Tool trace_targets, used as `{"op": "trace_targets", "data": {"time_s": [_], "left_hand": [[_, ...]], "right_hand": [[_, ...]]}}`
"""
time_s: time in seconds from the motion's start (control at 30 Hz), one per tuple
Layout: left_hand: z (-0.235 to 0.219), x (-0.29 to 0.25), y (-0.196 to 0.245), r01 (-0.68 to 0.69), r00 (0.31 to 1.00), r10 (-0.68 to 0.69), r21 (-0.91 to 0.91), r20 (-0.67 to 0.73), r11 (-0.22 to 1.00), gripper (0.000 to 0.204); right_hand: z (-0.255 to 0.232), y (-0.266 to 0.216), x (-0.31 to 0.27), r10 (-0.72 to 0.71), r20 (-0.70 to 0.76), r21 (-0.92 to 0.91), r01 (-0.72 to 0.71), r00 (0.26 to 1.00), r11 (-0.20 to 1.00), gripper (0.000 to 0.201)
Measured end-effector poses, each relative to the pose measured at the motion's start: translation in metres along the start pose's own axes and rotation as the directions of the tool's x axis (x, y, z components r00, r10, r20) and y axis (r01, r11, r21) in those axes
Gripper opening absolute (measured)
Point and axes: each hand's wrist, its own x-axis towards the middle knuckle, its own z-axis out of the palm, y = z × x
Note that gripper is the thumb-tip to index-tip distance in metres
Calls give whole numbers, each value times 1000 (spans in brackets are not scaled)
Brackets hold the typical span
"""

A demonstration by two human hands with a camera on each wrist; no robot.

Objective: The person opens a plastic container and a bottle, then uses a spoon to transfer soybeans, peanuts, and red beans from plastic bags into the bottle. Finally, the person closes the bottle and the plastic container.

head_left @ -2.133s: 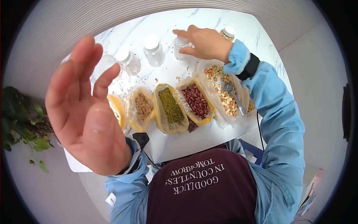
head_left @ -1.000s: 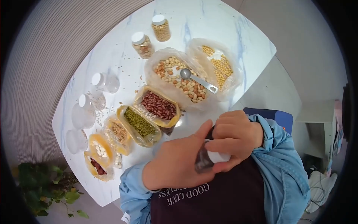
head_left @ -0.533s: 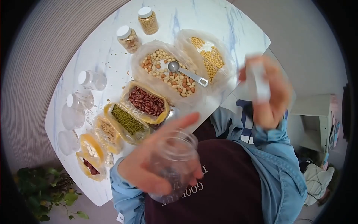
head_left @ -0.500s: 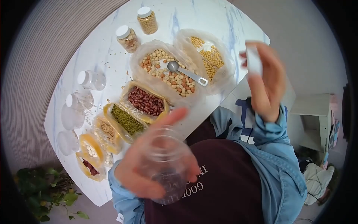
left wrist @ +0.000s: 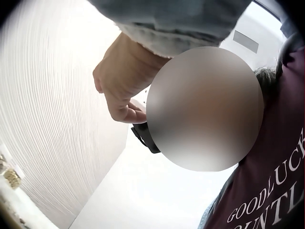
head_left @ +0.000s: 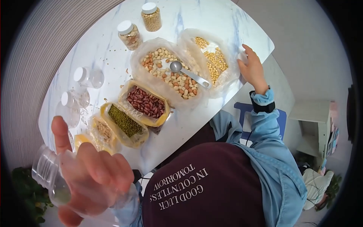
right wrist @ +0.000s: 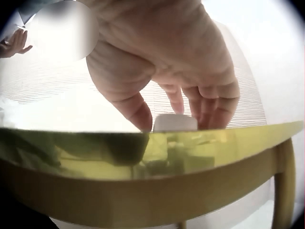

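At the table (head_left: 211, 15) edge, right hand (head_left: 252, 70) pinches a white cap (right wrist: 175, 122), setting it down; left hand (head_left: 92, 178) grips the open jar (head_left: 51, 178), tilted, keeping its mouth free.

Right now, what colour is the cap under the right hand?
White. The cap sits between the right hand's fingertips on the table edge; right wrist view shows it best.

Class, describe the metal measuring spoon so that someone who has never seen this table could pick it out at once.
Start at the white marble table and find the row of open bags of beans and seeds. In the largest clear bag, the peanuts, lies the measuring spoon, bowl towards the jars and handle towards the person. It is the only metal thing there; every neighbour is food, plastic bag or white-capped jar.
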Motion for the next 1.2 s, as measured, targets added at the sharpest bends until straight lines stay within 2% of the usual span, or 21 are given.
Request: {"op": "trace_targets", "data": {"time_s": [0.07,0.13,0.17,0.27,0.37,0.47,0.6,0.7,0.8,0.83,0.93,1.03,1.13,1.2], "left_hand": [[0,-1,0,-4,1000,5,11,-25,1000,120],[0,-2,1,-10,996,14,44,-91,999,120],[-4,-2,0,-26,999,27,32,-47,999,115],[-11,-6,5,-38,999,38,26,-24,999,109],[-25,-13,6,-59,994,66,-88,88,994,98],[-29,-22,11,-64,996,71,-124,53,990,90],[-31,-29,15,-71,997,68,-150,-20,986,86],[-32,-30,9,-78,995,76,-24,-71,997,86],[-39,-31,7,-52,998,56,126,-34,991,87],[-38,-32,8,-37,996,51,171,-73,985,89],[-35,-34,7,-24,972,68,194,-223,981,93],[-32,-28,4,27,948,84,344,-305,939,100],[-31,-20,-3,30,901,188,489,-392,872,104],[-35,-19,-5,27,888,238,563,-393,826,103]], "right_hand": [[-12,-14,1,-75,-61,-17,74,995,997,45],[-28,-42,1,-96,-91,82,104,991,991,36],[-36,-57,-1,-102,-105,131,116,989,985,32],[-45,-99,-15,-111,151,362,49,982,931,19],[-35,-116,-24,-323,306,251,251,896,935,20],[-29,-126,-27,-351,322,87,342,879,936,23],[-21,-129,-28,-321,342,24,333,883,943,22],[-23,-134,-27,-337,223,81,327,914,941,18],[-24,-138,-25,-258,319,181,209,912,961,16],[-25,-142,-26,-284,286,193,235,915,953,12],[-26,-150,-26,-301,154,281,250,941,926,7],[-28,-158,-28,-290,-101,374,307,952,875,12],[-38,-174,-32,-257,-80,638,247,963,730,15],[-42,-185,-35,-301,4,721,206,954,662,16]]}}
